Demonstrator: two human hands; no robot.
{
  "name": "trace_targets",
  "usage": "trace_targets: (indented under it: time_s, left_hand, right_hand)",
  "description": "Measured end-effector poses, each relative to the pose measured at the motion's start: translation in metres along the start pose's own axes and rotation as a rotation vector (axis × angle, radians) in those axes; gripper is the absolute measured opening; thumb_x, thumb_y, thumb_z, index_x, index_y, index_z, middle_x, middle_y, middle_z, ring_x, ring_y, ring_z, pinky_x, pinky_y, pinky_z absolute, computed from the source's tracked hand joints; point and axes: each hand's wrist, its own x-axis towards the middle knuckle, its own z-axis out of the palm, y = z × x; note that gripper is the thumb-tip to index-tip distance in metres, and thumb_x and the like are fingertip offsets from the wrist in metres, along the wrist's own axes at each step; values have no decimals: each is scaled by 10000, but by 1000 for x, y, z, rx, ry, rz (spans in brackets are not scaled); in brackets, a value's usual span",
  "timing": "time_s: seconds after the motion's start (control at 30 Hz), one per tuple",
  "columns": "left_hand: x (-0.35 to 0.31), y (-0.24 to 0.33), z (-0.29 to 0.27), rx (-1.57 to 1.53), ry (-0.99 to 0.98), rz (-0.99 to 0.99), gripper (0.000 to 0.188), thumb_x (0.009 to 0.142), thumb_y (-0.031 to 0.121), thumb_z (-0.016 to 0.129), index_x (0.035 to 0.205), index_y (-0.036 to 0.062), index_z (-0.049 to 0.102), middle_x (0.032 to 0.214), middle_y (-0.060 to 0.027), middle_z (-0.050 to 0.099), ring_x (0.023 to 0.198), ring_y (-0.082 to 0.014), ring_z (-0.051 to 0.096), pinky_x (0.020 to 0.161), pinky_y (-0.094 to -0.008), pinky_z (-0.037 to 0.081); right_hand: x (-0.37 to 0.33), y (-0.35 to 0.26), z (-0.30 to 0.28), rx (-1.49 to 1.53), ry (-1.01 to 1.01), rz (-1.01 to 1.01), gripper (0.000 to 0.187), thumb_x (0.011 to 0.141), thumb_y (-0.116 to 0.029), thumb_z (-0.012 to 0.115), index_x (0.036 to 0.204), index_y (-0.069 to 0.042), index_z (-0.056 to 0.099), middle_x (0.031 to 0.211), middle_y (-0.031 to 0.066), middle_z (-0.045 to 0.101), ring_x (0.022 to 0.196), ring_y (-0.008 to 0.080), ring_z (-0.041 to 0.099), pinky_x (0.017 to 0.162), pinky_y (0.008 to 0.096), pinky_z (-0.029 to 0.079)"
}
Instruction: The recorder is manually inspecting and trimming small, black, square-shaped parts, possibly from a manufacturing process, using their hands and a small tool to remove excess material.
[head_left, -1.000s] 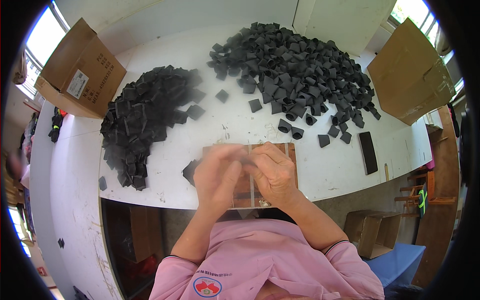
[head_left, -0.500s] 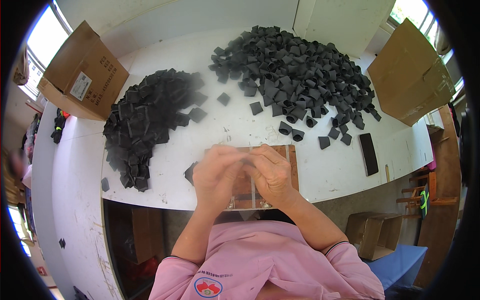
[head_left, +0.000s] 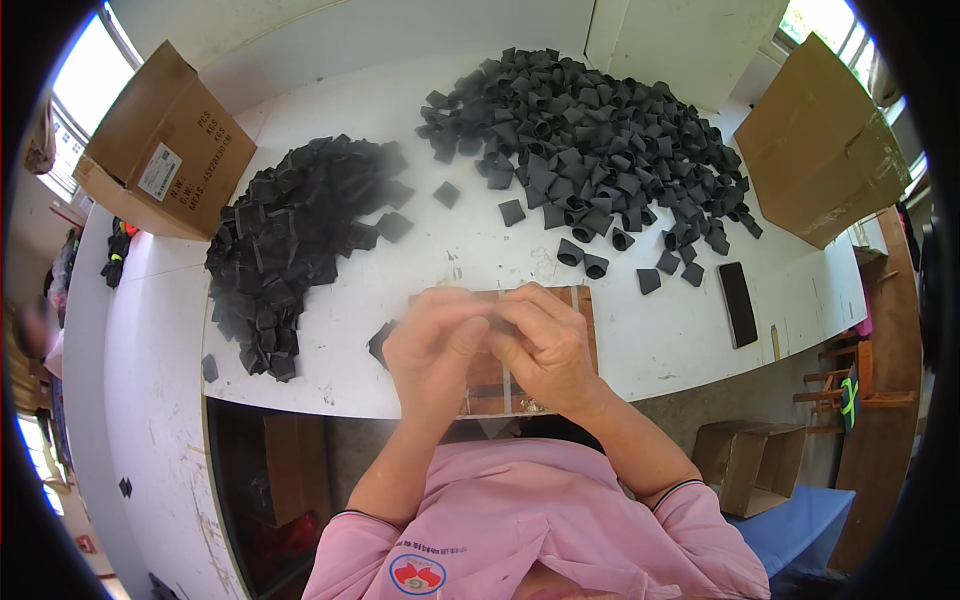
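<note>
My left hand and my right hand meet over a brown board with pale strips, at the table's front edge. Both have their fingers curled in a pinch, tips close together. Between them only a small dark bit shows, and the fingers cover whatever they hold. Motion smears the left fingers slightly. Partly behind my left hand lies a flat black piece. Beyond and to the left spreads a heap of flat black fabric-like pieces. A larger heap of short black sleeves, several with open round ends, covers the far right.
Cardboard boxes stand at the table's left and right ends. A black phone lies on the white table to the right. Below on the right, an open carton sits near a blue-covered surface.
Both hands stay together over the board with only small finger movements. The right hand has turned slightly and its fingers have shifted. The heaps look the same.
</note>
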Motion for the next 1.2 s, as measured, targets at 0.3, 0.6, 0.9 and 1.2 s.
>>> trace_targets:
  time_s: [0.3,0.6,0.9,1.2]
  left_hand:
    - [0,10,7,-329,177,-207,148,841,110,553,910,-20,572,882,-105,562,820,-154,502,764,-272,396]
    - [-3,-3,-4,-897,148,-315,93,848,104,530,890,24,552,921,-87,510,913,-208,479,817,-324,420]
    - [-17,-12,-7,-875,140,-345,121,854,133,530,904,26,560,929,-92,517,913,-206,485,796,-313,427]
    - [10,10,-18,23,-167,-77,130,759,42,604,887,22,618,838,-61,579,744,-137,533,634,-240,425]
  right_hand:
    - [7,-12,-4,-81,-11,9,161,676,-59,662,808,-27,576,741,71,555,649,222,534,531,306,433]
    - [12,-19,-4,-196,22,-82,159,664,-55,659,800,-30,579,719,54,540,641,203,529,519,298,441]
    - [0,-3,2,-292,54,-217,190,617,-34,651,787,1,575,711,61,529,606,208,501,498,287,425]
    - [3,-8,-6,-91,-13,-61,143,689,-59,649,807,-1,591,720,77,551,617,221,525,512,297,430]
